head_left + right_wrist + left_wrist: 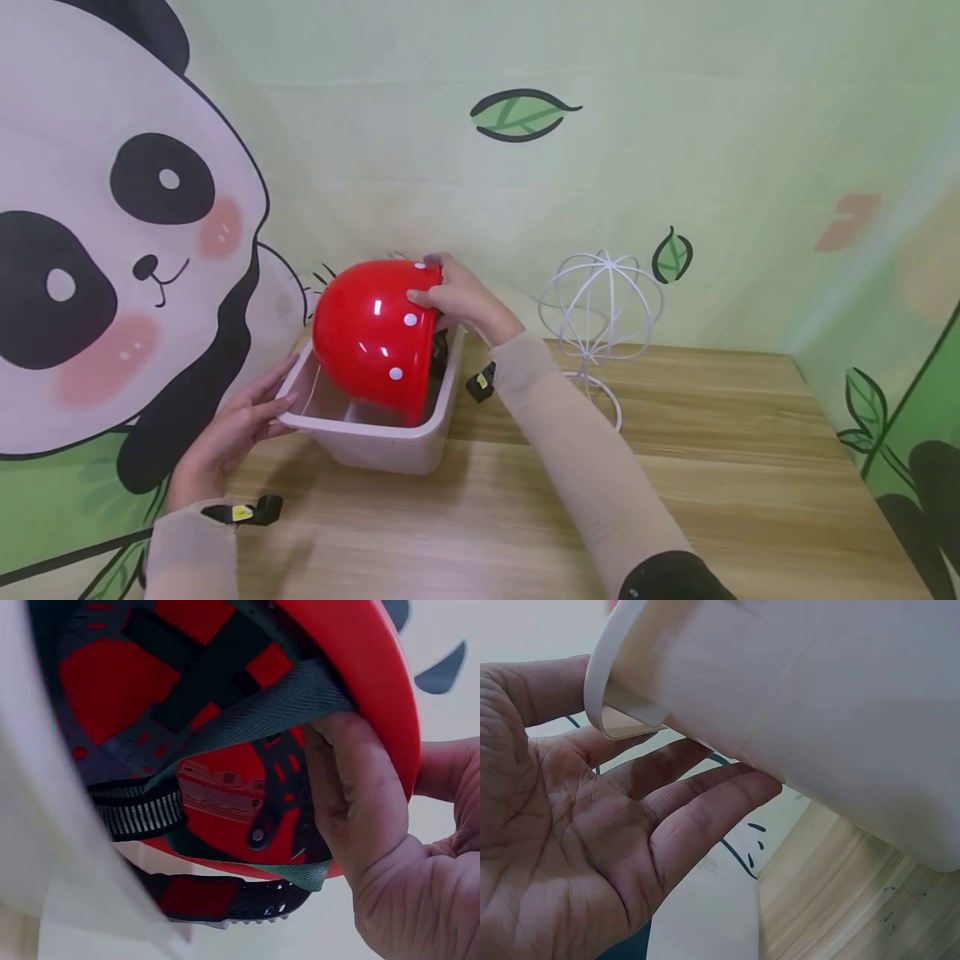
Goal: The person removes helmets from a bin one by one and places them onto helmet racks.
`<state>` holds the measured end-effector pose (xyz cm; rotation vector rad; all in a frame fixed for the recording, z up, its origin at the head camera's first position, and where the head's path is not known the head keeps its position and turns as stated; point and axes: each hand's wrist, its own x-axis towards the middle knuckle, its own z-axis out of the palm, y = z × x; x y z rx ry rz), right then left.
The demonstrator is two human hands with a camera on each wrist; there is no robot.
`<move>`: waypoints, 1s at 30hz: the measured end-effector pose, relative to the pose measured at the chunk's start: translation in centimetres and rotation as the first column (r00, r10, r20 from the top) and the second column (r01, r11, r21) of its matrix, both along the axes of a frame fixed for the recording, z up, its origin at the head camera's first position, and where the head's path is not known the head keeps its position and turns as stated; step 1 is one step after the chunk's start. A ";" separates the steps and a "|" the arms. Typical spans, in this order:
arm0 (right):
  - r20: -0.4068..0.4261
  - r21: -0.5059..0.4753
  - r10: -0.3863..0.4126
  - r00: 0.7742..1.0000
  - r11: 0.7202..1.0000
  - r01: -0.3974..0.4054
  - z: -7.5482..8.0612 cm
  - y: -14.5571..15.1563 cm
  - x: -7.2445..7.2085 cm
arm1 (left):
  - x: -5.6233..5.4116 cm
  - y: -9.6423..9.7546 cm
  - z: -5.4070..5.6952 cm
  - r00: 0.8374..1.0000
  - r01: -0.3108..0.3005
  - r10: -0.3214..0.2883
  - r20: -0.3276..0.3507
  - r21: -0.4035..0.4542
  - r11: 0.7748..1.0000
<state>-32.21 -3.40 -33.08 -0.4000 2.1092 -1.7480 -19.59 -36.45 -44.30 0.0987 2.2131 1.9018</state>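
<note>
A red hard hat (367, 333) with white dots lies tilted on its side, partly inside a white plastic bin (375, 450). My right hand (468, 300) grips its brim at the upper right. In the right wrist view, fingers of the right hand (367, 795) reach inside the hard hat (397, 697), by a grey chin strap (262, 712) and the black suspension. My left hand (232, 425) holds the bin's left end at the rim. The left wrist view shows the left hand (577, 825) with thumb at the rim and fingers against the bin's wall (840, 727).
A white wire stand (600, 308) with a round cage top stands right of the bin on the wooden table (712, 467). Behind is a green backdrop (390, 150) with a panda drawing and leaves.
</note>
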 end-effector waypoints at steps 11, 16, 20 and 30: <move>-0.026 -0.328 0.016 1.000 0.944 -0.023 4.7 3.6 2.1 | 0.2 0.1 0.0 1.000 -0.012 0.012 -0.002 -0.039 0.999; -0.085 -0.420 0.006 0.996 0.906 -0.041 6.7 5.9 3.2 | 0.2 0.1 0.1 1.000 -0.005 0.005 -0.004 -0.044 0.999; -0.118 -0.471 -0.026 0.993 0.882 -0.033 7.9 8.1 3.9 | 0.0 0.0 0.0 1.000 0.011 -0.011 -0.013 -0.022 1.000; -0.066 -0.608 -0.152 0.986 0.790 0.081 9.5 15.7 5.2 | -0.8 -0.1 -0.6 0.996 0.069 -0.066 -0.066 0.048 0.996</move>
